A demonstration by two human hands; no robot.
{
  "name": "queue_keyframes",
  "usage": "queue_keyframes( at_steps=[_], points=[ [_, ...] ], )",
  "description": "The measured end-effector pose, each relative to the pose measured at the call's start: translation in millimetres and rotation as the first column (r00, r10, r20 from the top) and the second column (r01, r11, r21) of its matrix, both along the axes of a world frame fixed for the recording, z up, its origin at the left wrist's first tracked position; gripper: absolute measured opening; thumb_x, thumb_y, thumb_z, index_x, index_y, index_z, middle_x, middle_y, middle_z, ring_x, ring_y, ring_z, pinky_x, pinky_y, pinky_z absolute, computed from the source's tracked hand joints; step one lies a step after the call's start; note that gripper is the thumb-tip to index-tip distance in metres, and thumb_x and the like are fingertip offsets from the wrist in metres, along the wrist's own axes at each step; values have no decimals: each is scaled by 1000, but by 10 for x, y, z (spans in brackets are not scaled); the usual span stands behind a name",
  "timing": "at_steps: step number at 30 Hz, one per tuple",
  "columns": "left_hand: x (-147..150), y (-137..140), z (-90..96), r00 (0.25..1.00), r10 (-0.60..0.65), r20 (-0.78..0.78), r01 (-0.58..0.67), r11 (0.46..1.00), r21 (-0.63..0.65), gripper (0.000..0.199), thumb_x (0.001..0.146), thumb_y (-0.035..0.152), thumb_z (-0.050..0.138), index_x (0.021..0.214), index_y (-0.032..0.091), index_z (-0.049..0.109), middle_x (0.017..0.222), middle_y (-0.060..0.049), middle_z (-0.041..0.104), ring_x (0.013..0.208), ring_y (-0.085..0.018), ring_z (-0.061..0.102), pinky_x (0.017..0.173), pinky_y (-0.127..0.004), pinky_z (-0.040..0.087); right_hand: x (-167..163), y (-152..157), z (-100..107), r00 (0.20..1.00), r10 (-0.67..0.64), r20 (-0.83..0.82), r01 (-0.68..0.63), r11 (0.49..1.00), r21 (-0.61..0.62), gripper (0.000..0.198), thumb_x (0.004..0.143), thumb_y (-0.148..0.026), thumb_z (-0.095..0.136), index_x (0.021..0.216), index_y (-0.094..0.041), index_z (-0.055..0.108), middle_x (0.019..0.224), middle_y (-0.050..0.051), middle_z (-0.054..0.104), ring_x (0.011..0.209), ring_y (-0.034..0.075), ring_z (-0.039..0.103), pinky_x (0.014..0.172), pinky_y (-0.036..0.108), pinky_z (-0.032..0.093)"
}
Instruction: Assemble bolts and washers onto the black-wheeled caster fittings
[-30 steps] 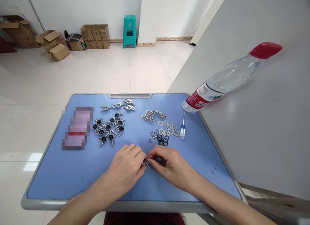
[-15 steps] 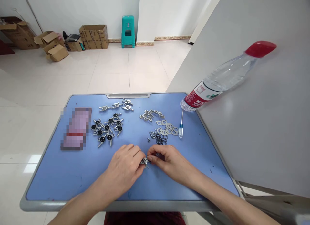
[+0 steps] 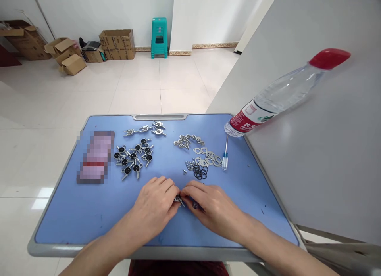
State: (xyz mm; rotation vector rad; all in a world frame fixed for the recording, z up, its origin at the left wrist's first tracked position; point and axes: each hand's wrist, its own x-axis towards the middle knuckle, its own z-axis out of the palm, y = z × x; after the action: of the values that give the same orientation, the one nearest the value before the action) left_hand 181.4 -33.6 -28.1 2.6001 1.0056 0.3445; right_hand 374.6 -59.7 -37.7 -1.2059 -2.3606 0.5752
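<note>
My left hand is closed around a small silver metal fitting, most of it hidden by the fingers. Against the fitting's right side, the thumb and fingertips of my right hand are pinched together; what they hold is too small and covered to make out. A small dark piece shows by the right palm. Just beyond my hands lie black rubber rings and tiny screws. Flat metal plates are spread behind them, with pointed metal pieces farther back.
Several metal fittings with black discs lie left of centre on the blue table. More bare fittings sit behind them. A blurred pink object is at left. At right are a screwdriver and a water bottle.
My right hand has closed in on the fitting, its fingers now curled over and touching it. My left hand keeps its hold. The whole view has shifted slightly.
</note>
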Motion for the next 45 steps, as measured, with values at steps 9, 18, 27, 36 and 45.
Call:
queue_keyframes(
  at_steps=[9, 18, 27, 36, 45],
  points=[
    [-12, 0, 10, 1000, -3, 14, 4, 1000, -22, 10, 83, 10, 65, 81, 17, 56, 81, 0, 60, 74, -19, 54, 66, -34, 43, 22, 6, 3, 999, 26, 37, -30, 994, 105, 19, 96, -12, 39, 92, -15, 58, 77, 4, 61, 57, 13, 54, 50, 26, 35],
    [-19, -3, 39, 999, -15, 42, 17, 999, -42, 10, 84, 10, 65, 87, 16, 58, 83, -1, 60, 76, -19, 54, 68, -33, 45, 89, 2, 47, 999, -4, 31, 3, 999, 36, 19, 96, -13, 40, 93, -18, 58, 79, 2, 62, 58, 12, 54, 50, 26, 34],
    [-5, 1, 18, 1000, -21, 19, 21, 1000, 3, 7, 88, 11, 58, 83, 17, 56, 81, -1, 60, 74, -20, 54, 66, -34, 45, 27, -13, 14, 999, -13, 53, 9, 998, 69, 22, 99, -17, 38, 89, -17, 58, 74, 2, 60, 57, 12, 54, 50, 25, 35],
    [-8, 7, 22, 1000, -23, 11, 23, 1000, 5, 8, 88, 11, 56, 82, 17, 56, 81, -2, 60, 74, -20, 54, 66, -35, 45, 15, -11, -13, 993, 58, 104, -78, 975, 207, 29, 93, -4, 32, 86, -16, 58, 70, 3, 59, 51, 13, 46, 48, 28, 33],
    [-19, 2, 23, 999, -11, 38, 13, 999, -44, 6, 86, 11, 61, 86, 17, 58, 83, -1, 61, 76, -19, 55, 68, -34, 45, 78, 2, 63, 998, 62, -19, -56, 974, 219, 19, 95, -10, 40, 103, -16, 56, 79, 6, 64, 63, 15, 57, 54, 27, 42]
  ],
)
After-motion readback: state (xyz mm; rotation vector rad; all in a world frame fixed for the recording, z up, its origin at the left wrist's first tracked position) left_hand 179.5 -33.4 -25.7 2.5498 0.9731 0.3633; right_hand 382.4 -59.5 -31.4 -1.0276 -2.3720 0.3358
